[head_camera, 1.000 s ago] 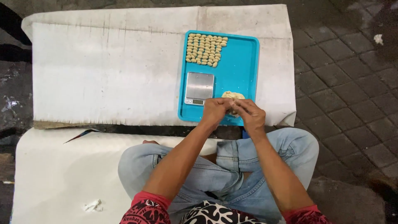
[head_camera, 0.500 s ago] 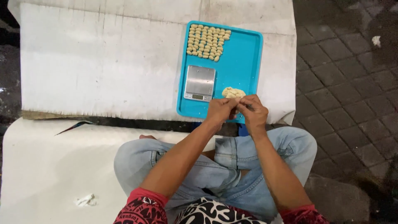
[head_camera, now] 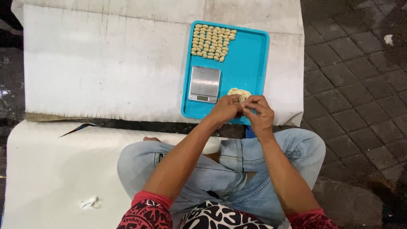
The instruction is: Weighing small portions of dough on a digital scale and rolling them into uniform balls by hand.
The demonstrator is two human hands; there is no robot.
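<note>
My left hand [head_camera: 225, 109] and my right hand [head_camera: 259, 113] meet fingertip to fingertip over the near edge of a blue tray [head_camera: 254, 51]. Together they pinch a small piece of pale dough, mostly hidden by my fingers. Just beyond them a lump of dough [head_camera: 239, 93] lies on the tray. A small silver scale [head_camera: 204, 84] stands to the left of the lump. Rows of several small dough pieces [head_camera: 213, 42] fill the tray's far left corner.
The tray rests on a white sheet [head_camera: 106, 63] spread on the ground. A second white sheet [head_camera: 51, 169] lies nearer me with a crumpled scrap [head_camera: 90, 202] on it. Dark paving stones [head_camera: 356, 85] run along the right. I sit cross-legged in jeans.
My hands stay joined at the tray's near edge, working the small piece. The view has shifted slightly; the tray sits a little further right in frame.
</note>
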